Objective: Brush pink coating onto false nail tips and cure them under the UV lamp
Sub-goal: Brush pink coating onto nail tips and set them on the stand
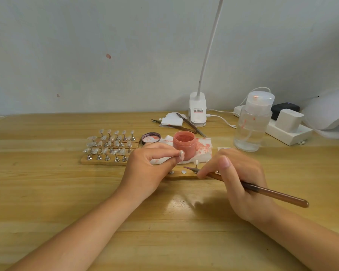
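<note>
Wooden worktable (47,182): left hand (145,169) pinches nail tip (181,155); right hand (237,182) grips brush (262,190). Recommend loading sparingly from pink jar (184,145), stroking thinly, evenly.

Bare desk (164,222) is lying open between my forearms; ahead, the pink jar (184,145), nail stand rack (108,147) and pump bottle (252,124) are crowding my reach.
</note>
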`<state>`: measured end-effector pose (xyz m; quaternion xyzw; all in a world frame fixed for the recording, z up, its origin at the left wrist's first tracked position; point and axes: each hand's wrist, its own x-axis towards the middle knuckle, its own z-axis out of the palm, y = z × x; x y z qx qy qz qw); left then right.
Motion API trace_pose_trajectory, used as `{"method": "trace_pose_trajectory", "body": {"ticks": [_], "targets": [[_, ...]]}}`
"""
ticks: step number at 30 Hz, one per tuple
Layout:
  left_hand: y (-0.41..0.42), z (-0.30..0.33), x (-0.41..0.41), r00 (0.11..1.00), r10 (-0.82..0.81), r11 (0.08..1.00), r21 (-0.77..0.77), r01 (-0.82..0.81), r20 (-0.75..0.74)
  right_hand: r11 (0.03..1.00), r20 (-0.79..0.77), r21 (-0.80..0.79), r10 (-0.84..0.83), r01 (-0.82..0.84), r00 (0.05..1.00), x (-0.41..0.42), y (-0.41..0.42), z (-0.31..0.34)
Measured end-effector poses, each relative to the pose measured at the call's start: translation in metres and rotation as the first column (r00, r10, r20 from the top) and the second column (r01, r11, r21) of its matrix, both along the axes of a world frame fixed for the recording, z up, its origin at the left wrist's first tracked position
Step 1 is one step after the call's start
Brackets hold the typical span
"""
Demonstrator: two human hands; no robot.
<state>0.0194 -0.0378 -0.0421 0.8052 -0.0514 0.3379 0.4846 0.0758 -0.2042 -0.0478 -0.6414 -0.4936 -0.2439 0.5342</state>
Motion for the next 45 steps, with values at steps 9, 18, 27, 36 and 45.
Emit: {"method": "trace_pose_trajectory", "body": {"ticks": [9, 18, 27, 36, 45], "targets": [[0.0002, -0.0008, -0.0006, 1.0, -0.016, 1.0, -0.016, 0.016, -0.018, 1.0, -0.056, -0.007, -0.011, 0.011, 0.998, -0.0014, -0.0002, -0.0012], [0.001, -0.002, 0.0002, 1.0, -0.022, 1.0, -0.006, 0.022, 0.001, 1.0, -0.1, 0.026, 0.011, -0.008, 0.995, -0.003, -0.0012, 0.0003], [0.0002, -0.0004, -0.0005, 0.999, -0.041, 0.999, -0.036, 0.041, 0.004, 1.0, -0.129, 0.018, 0.002, 0.0, 0.992, -0.0031, -0.0019, 0.0003], [0.0004, 0.0004, -0.0015, 0.998, -0.063, 0.997, -0.049, 0.062, -0.004, 1.0, -0.109, -0.005, -0.004, 0.003, 0.994, -0.0028, -0.0017, -0.0001], [0.001, -0.0011, -0.0004, 1.0, -0.021, 1.0, -0.01, 0.02, -0.014, 0.999, -0.08, -0.035, -0.031, 0.028, 0.996, -0.0025, -0.0008, 0.0]]}}
